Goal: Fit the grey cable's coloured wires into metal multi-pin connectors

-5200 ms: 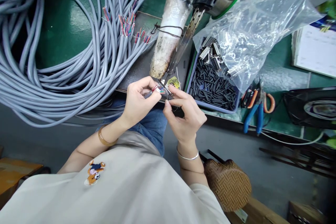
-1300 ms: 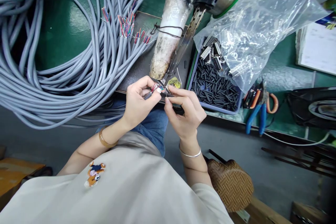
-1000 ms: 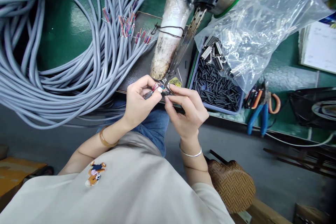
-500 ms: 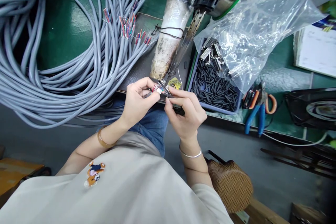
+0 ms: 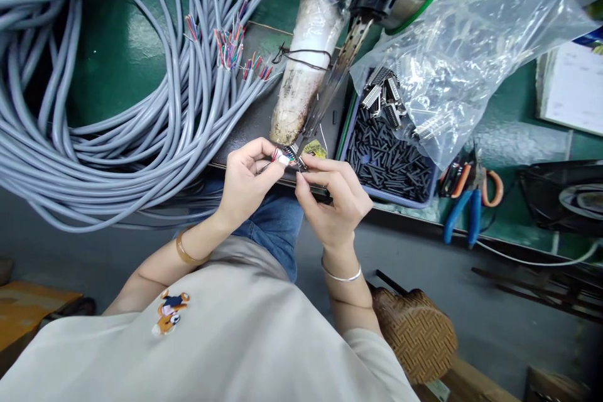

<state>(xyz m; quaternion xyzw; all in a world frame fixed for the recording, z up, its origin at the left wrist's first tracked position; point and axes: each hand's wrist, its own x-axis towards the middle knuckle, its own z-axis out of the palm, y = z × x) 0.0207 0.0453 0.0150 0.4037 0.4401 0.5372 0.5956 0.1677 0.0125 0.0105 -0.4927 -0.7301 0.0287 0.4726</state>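
Note:
Between thumb and forefinger, my left hand pinches the thin coloured wires at a cable's end. Those wires meet a small metal multi-pin connector, right under the tip of a soldering iron. My right hand is closed at the connector's right side, its forefinger against it and the thumb bent in below. Above the connector a white, scorched, plastic-wrapped tube points down. A yellow label lies just behind my right fingertips.
Grey cables with stripped ends cover the left. To the right, a blue bin holds black sleeves and metal connectors, partly under a clear bag. Blue-handled pliers lie farther right. A woven-top stool stands below.
My hands stay nearly in place, with only a slight shift of the fingers at the connector. The view has turned a little, so items on the right appear farther right.

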